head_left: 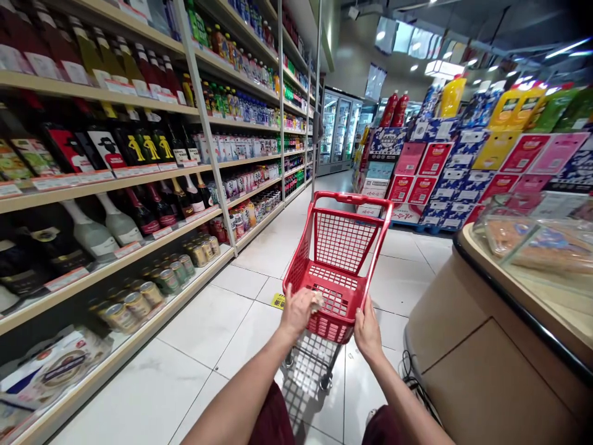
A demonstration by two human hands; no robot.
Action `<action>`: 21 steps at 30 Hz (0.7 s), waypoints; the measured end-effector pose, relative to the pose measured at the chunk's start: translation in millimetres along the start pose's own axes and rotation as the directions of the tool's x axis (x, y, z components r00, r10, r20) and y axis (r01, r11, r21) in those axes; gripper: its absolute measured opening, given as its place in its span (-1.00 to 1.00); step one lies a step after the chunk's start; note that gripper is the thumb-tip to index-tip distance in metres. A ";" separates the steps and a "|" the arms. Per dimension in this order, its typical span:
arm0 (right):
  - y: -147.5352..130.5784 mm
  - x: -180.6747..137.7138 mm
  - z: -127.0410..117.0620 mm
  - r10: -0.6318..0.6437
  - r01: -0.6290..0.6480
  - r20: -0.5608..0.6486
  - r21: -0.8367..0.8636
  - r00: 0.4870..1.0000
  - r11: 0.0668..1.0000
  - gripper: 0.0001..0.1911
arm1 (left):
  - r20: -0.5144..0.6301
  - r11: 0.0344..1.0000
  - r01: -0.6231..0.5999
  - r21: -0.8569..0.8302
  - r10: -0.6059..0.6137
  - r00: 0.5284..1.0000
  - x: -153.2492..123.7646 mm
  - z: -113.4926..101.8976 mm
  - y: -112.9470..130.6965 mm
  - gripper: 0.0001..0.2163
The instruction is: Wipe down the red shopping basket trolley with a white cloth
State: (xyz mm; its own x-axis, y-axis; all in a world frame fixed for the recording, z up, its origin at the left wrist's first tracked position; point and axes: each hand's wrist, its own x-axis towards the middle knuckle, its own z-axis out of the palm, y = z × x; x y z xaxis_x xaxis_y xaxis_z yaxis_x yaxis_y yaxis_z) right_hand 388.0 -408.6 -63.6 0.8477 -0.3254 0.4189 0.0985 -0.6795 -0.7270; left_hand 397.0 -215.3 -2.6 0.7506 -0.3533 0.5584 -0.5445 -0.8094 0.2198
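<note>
A small red shopping cart stands on the white tiled floor right in front of me, its basket showing no goods inside. My left hand is closed on the near rim of the cart, with a crumpled pale scrap pinched against the rim by its fingers. On the right end of that same rim, my right hand is wrapped closed.
Long shelves of wine bottles, cans and drinks run along the left. A curved beige counter with packaged food stands close on the right. Stacked cartons and large detergent bottles fill the far right. Glass-door fridges close the aisle's end.
</note>
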 end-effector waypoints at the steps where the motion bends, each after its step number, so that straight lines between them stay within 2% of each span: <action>1: 1.6 1.2 -0.9 -0.003 0.003 0.005 0.008 1.000 1.000 -0.40 | 0.017 0.999 -0.044 -0.015 0.044 0.999 -0.6 5.1 8.2 -0.80; 3: 6.0 3.3 -4.4 -0.012 0.012 0.011 0.024 1.000 1.000 -0.41 | 0.050 0.990 -0.137 -0.033 0.139 0.989 -0.7 10.6 18.5 -0.82; 5: 10.5 3.7 -9.1 -0.030 0.029 0.017 0.027 0.999 0.999 -0.42 | 0.072 0.983 -0.182 -0.031 0.184 0.980 0.5 6.0 14.2 -0.84; 8: 14.3 -0.3 -12.1 -0.044 0.044 0.025 0.004 0.999 0.999 -0.42 | 0.026 0.998 -0.069 0.001 0.069 0.997 3.3 -10.9 -6.7 -0.82; 10: 14.7 -5.0 -8.7 -0.037 0.038 0.011 -0.012 0.999 0.999 -0.42 | -0.027 0.999 0.031 0.011 -0.031 0.999 4.8 -15.3 -9.1 -0.78; 12: 15.0 -9.2 -3.2 -0.039 0.038 -0.028 -0.024 0.999 0.999 -0.43 | -0.027 1.000 0.023 -0.002 -0.023 0.999 5.0 -8.5 6.3 -0.77; 16: 16.2 -12.3 -2.5 -0.074 0.070 -0.067 -0.068 0.995 0.995 -0.43 | 0.032 0.990 -0.111 -0.092 0.114 0.993 3.3 14.5 45.1 -0.84; 19: 12.1 -12.9 -16.7 -0.172 0.165 -0.021 -0.186 0.985 0.969 -0.46 | 0.042 0.989 -0.096 -0.112 0.102 0.994 0.4 11.6 36.4 -0.83; 21: 5.1 -15.8 -27.4 -0.276 0.282 0.062 -0.281 0.959 0.918 -0.51 | -0.001 0.998 0.023 -0.065 -0.024 1.000 -1.1 4.2 21.6 -0.80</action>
State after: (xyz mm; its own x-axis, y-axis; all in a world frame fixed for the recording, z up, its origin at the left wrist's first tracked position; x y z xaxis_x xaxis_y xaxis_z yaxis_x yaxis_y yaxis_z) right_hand 360.8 -424.9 -59.0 0.8182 -0.0844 0.5687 0.1827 -0.8998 -0.3963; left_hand 385.9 -234.4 -1.9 0.7628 -0.3336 0.5540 -0.5499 -0.7855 0.2841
